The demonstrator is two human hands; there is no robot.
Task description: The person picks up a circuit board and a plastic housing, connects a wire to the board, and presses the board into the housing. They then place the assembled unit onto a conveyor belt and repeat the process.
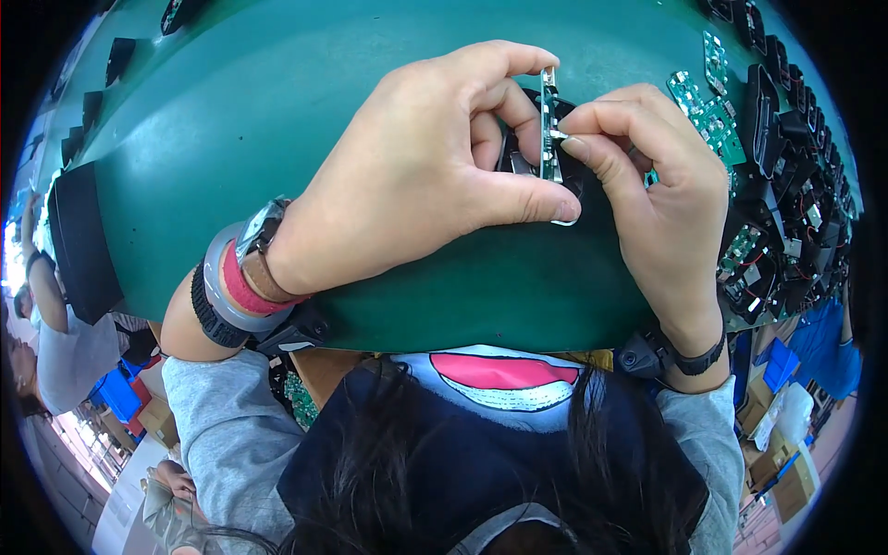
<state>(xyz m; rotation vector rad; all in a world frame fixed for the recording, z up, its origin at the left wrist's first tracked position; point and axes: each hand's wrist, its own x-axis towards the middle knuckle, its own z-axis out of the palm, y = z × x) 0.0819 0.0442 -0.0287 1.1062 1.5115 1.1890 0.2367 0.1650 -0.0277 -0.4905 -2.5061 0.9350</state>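
Note:
My left hand (407, 157) holds a small green circuit board (548, 116) on edge, gripped by its two ends between fingers and thumb. Thumb and forefinger of my right hand (661, 153) pinch together at a small whitish part (559, 135) on the board's right face; whether it is a connector or a wire end I cannot make out. Behind the board, partly hidden by both hands, is a black plastic housing (592, 196). Whether my left hand also touches this housing does not show.
Loose green circuit boards (717, 120) lie on the green table (222, 129) just beyond my right hand. Many black housings (795, 222) with red wires crowd the right side. At the left edge stands a black box-like part (81, 240). Another person (74, 361) is at far left.

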